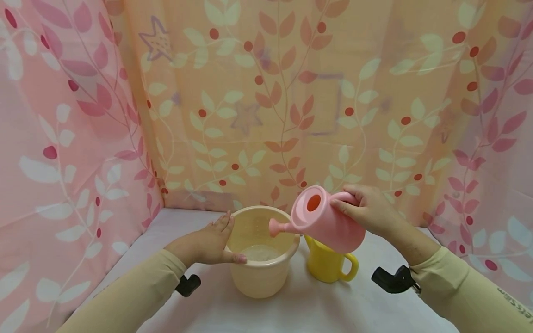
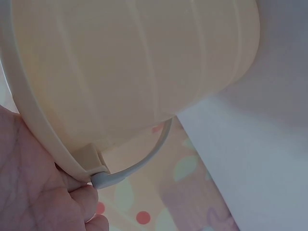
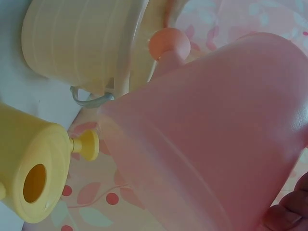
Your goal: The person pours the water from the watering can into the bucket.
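Observation:
My left hand holds the left side of a cream bucket at its rim, the thumb at the near edge. In the left wrist view the fingers are beside the joint of the bucket's grey carrying handle. The right hand grips the handle of a pink watering can. That can is tilted left, its sprinkler head over the bucket's opening. Below and behind it, a yellow watering can stands upright on the table, partly covered by the pink one.
The white table is enclosed by a patterned pink curtain on the left and an orange-toned patterned curtain at the back. Black camera mounts hang below both sleeved wrists.

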`<state>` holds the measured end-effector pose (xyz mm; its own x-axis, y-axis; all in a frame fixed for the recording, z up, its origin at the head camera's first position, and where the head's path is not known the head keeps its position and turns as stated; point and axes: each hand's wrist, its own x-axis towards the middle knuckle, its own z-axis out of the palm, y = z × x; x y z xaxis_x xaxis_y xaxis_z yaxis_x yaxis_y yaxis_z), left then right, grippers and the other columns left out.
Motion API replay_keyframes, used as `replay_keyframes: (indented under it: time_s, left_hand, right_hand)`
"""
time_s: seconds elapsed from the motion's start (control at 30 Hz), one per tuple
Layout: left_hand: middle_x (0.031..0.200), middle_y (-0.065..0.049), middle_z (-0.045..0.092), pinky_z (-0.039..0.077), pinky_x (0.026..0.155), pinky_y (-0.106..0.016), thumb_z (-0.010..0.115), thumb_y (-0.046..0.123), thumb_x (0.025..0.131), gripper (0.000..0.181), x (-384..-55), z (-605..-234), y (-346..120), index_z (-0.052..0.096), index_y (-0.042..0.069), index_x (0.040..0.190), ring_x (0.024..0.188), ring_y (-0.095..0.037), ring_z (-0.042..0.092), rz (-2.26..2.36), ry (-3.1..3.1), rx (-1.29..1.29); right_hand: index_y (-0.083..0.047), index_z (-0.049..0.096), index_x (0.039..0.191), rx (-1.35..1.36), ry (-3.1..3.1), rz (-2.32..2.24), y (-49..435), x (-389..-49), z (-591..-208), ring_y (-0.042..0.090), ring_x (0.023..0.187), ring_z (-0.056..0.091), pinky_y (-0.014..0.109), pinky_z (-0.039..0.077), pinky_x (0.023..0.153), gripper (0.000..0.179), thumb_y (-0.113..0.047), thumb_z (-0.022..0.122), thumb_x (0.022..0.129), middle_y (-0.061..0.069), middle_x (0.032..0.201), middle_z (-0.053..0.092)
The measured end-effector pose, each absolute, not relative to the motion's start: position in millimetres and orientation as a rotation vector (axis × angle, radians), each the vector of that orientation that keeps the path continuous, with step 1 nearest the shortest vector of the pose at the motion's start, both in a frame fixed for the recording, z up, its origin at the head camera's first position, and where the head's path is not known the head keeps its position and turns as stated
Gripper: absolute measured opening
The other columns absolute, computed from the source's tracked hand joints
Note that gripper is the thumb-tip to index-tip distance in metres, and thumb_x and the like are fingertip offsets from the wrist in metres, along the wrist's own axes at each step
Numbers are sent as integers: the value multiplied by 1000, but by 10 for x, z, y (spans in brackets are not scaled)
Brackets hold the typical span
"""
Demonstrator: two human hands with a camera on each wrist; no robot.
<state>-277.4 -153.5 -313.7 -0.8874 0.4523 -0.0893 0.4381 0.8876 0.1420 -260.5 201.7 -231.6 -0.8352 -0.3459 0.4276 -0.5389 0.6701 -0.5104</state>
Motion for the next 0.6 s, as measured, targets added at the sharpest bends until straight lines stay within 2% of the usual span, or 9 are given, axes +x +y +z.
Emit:
replay_keyframes:
  time_s: [0.6]
  left_hand:
    - [150,-24,3,15,108,-50,49,76,71,117,-2776,-3135,-1522,12,-8,143,138,-33,7,198,2939,696]
  right_hand:
    - [-14,57,77,702,-2599,947,2024,-2606,-2319,22,64,53,29,50,53,23,-34,64,85,1,61,53]
